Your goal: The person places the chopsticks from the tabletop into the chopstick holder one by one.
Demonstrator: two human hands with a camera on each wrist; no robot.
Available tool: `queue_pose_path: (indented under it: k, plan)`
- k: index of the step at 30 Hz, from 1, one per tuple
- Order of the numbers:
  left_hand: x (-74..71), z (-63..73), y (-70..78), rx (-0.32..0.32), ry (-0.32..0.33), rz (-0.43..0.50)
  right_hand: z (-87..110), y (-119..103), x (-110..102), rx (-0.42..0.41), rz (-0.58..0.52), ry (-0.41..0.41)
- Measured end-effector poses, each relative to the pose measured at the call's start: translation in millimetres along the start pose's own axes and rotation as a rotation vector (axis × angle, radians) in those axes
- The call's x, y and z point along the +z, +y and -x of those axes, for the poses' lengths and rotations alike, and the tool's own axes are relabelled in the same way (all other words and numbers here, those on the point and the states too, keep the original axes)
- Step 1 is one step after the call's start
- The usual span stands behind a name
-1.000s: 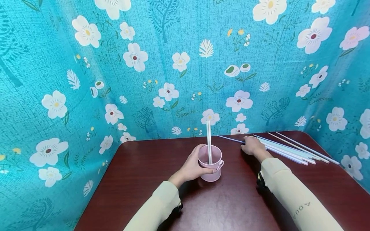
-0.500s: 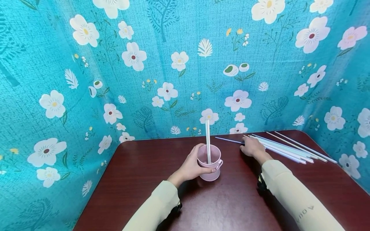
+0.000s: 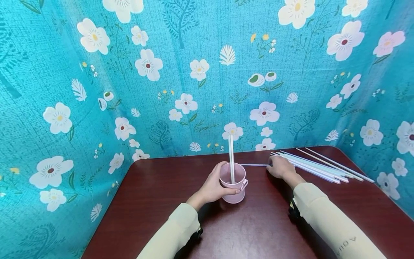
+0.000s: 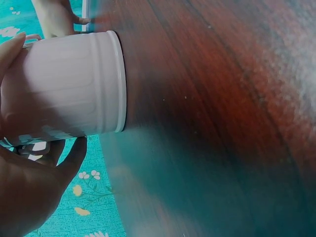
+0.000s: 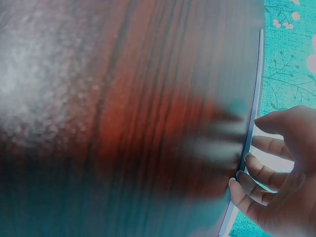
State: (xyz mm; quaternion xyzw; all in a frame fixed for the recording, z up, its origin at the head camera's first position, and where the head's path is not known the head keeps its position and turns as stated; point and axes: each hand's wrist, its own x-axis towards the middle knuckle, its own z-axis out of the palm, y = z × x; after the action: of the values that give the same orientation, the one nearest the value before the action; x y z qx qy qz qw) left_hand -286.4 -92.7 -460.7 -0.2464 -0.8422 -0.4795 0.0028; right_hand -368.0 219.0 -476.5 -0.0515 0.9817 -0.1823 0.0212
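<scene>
My left hand [image 3: 213, 185] grips a small pink pail [image 3: 235, 197], thumb across its front and fingers round the far side. The pail stands upright on the table, and in the left wrist view its ribbed wall [image 4: 64, 84] fills the left part. Two thin white sticks [image 3: 231, 154] lean upright inside it. To the right, my right hand [image 3: 280, 167] pinches a thin blue stick [image 3: 255, 165] low over the table. That stick points left toward the pail. In the right wrist view the thumb and fingertips meet along the long stick [image 5: 256, 74].
Several pale blue, white and cream sticks [image 3: 320, 166] lie fanned out on the dark red table [image 3: 161, 201], right of my right hand. A turquoise flowered cloth [image 3: 194, 43] hangs behind the table and along both sides.
The blue stick has swung from slanting to nearly level, its left end coming nearer the pail. My right hand has shifted slightly. My left hand still holds the pail in place.
</scene>
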Motion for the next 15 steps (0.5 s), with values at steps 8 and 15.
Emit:
queue_pose_path:
  k: [8,15]
  plan:
    - [0.8,0.1,-3.5,0.003,0.000,-0.001,4.8,1.3,3.7,-0.015,0.008,0.022]
    - [0.4,-0.8,-3.3,0.008,0.002,0.003,9.2,2.5,4.0,-0.028,0.002,0.042]
